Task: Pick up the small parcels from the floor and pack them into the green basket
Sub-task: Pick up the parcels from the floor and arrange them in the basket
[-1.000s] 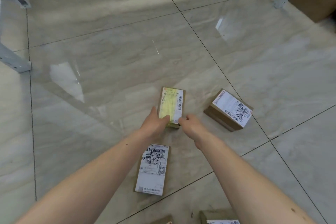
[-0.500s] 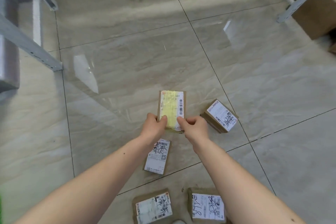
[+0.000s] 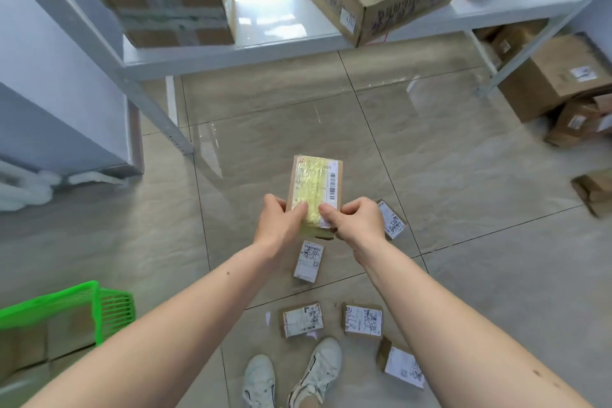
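I see parcel (image 3: pixel 316 190) lifted clear of floor (image 3: pixel 463 209), long axis pointing away from me. Left hand (image 3: pixel 281 225) and right hand (image 3: pixel 356 220) fingers clamped on its near end. Green basket (image 3: pixel 82 305) sits low at my left, nearer left hand.

We hold one yellow-labelled parcel (image 3: pixel 315 190) in the air, left hand (image 3: pixel 280 225) and right hand (image 3: pixel 356 220) gripping its near end. On the floor (image 3: pixel 463 209): five small labelled parcels near our white shoes (image 3: pixel 291 378). Near left: green basket (image 3: pixel 66 301). Far: shelf (image 3: pixel 298 43) bearing cardboard boxes.
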Demonstrator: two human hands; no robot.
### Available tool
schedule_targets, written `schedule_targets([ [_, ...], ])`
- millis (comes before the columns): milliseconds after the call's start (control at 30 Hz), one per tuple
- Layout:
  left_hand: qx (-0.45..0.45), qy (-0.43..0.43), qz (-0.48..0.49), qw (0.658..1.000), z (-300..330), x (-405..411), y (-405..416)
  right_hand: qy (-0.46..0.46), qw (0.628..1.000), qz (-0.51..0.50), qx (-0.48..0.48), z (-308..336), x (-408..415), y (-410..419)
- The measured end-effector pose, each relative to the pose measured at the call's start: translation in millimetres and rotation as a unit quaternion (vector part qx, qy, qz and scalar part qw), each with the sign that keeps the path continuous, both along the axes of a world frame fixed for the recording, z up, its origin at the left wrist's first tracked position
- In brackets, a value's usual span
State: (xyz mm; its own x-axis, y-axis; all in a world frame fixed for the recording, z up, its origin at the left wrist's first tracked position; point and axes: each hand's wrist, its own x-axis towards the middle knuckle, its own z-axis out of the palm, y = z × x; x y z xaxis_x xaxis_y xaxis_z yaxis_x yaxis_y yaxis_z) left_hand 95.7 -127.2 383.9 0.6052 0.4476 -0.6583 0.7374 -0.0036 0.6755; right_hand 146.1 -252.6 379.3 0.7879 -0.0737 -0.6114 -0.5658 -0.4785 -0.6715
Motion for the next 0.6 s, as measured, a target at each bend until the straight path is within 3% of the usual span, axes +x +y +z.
schedule_targets([
  [267,-0.031,-0.077,0.040,0.996,97.5,-70.2,32.8,-0.025,0.997,0.029,0.061,98.3,-57.0,31.7],
  [600,0.005,-0.123,0.089,0.988,128.9,-212.9,74.0,-0.030,0.987,0.135,0.076,133.0,-177.5,81.4],
])
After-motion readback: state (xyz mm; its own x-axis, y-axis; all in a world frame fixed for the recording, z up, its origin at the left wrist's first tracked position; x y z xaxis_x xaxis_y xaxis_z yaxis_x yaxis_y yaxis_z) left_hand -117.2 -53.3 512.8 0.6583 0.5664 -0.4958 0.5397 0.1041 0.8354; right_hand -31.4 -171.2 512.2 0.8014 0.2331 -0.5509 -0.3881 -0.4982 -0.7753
